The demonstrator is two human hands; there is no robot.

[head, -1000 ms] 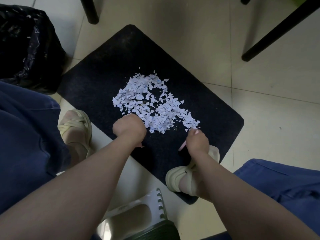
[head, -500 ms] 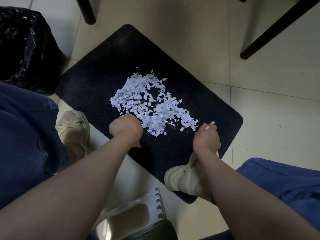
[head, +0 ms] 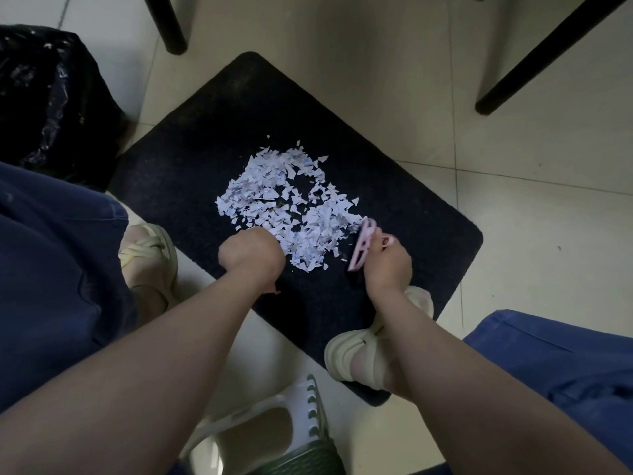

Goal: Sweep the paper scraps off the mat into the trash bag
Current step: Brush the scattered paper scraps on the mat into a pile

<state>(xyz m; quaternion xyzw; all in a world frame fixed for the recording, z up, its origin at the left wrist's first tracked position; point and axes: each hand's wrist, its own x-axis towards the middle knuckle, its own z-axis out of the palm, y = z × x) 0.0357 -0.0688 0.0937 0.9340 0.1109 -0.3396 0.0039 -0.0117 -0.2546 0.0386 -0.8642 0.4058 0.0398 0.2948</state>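
Note:
A pile of white paper scraps (head: pixel 291 207) lies in the middle of the black mat (head: pixel 191 138) on the tiled floor. My left hand (head: pixel 251 257) is curled into a fist at the near edge of the pile. A small pink tip (head: pixel 275 292) pokes out under its wrist, and the rest of that object is hidden. My right hand (head: pixel 387 264) grips a pink brush (head: pixel 361 246) standing on edge against the pile's right side. The black trash bag (head: pixel 51 97) stands at the far left, beyond the mat's left corner.
My two feet in pale sandals (head: pixel 149 258) (head: pixel 363 351) sit at the mat's near edge, the right one on the mat. Black furniture legs (head: pixel 168 22) (head: pixel 534 60) stand beyond the mat. A white and green plastic stool (head: pixel 274 430) is below me.
My right hand swung out to the right of the pile, then came back against its right edge with the pink brush turned up on edge. The left fist barely moved.

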